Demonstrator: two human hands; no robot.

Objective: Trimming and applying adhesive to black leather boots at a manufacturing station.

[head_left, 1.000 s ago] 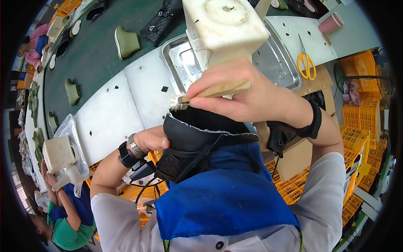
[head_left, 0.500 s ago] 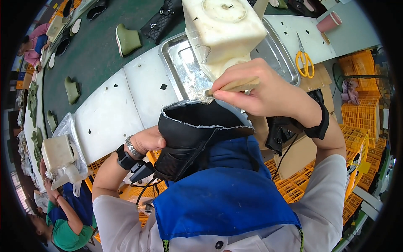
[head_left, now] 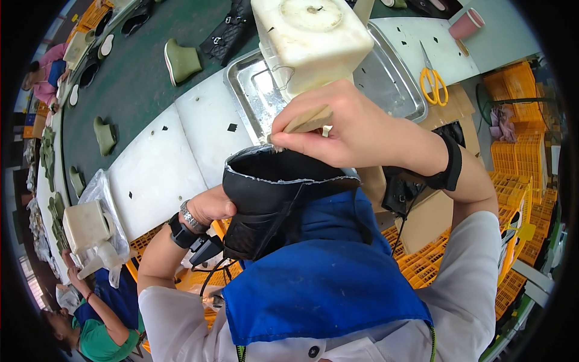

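A black boot shaft (head_left: 256, 196) rests against my lap, its opening turned up and its raw edge coated in something whitish. My left hand (head_left: 214, 204) grips the boot's left side, thumb outside, the other fingers hidden behind it. Between the thumb and fingers of my right hand (head_left: 329, 130) is a brush with a flat wooden handle (head_left: 309, 119); its bristle end touches the far rim of the opening. Just beyond stands a cloudy white plastic container (head_left: 310, 39) in a shallow metal tray (head_left: 238, 69).
Yellow-handled scissors (head_left: 433, 84) and a pink cup (head_left: 466, 24) lie to the right on the white tabletop (head_left: 157, 163). Green boots (head_left: 182, 61) stand on the green belt (head_left: 142, 84). Orange crates (head_left: 512, 151) are stacked at right. A co-worker in green (head_left: 105, 326) is at lower left.
My right hand has moved left along the far rim of the boot, carrying the brush with it. My left hand keeps its hold on the boot.
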